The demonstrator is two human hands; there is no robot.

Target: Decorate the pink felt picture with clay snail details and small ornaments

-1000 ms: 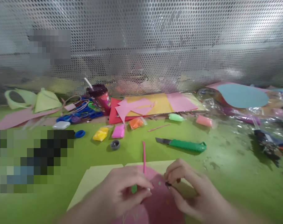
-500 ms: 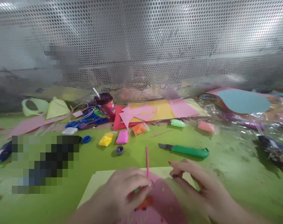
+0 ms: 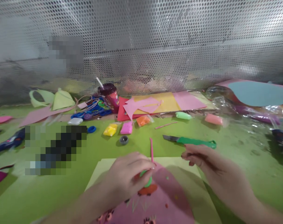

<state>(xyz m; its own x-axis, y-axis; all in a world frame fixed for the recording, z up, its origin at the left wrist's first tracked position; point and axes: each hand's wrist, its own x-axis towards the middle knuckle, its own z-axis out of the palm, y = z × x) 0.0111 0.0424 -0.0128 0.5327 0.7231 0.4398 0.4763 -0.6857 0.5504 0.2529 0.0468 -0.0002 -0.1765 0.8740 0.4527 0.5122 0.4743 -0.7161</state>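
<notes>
My left hand (image 3: 132, 174) is over the pink paper (image 3: 171, 193), thumb and forefinger pinched close together. Anything between those fingertips is too small to make out. Partly hidden beneath its fingers is a piece of green clay (image 3: 148, 182), with an orange clay oval (image 3: 148, 189) just below it. Off to the right, my right hand (image 3: 218, 174) hovers with its fingertips drawn together by the green utility knife (image 3: 197, 142); what they hold, if anything, is unclear. Dark-lashed eye shapes (image 3: 149, 221) decorate the paper's near part. A thin pink stick (image 3: 152, 149) touches its top edge.
Pale yellow sheets (image 3: 203, 193) lie under the pink paper. Behind are a grey cap (image 3: 124, 140), packets of yellow (image 3: 110, 129), pink (image 3: 126, 128) and orange clay (image 3: 143, 120), and a lidded cup (image 3: 110, 96). A glue gun (image 3: 13, 140) lies left; a perforated metal panel (image 3: 155, 46) stands behind.
My right hand has moved right and up, away from the paper; the dark bit in its fingertips no longer shows plainly. My left hand stays over the green clay. The view has shifted.
</notes>
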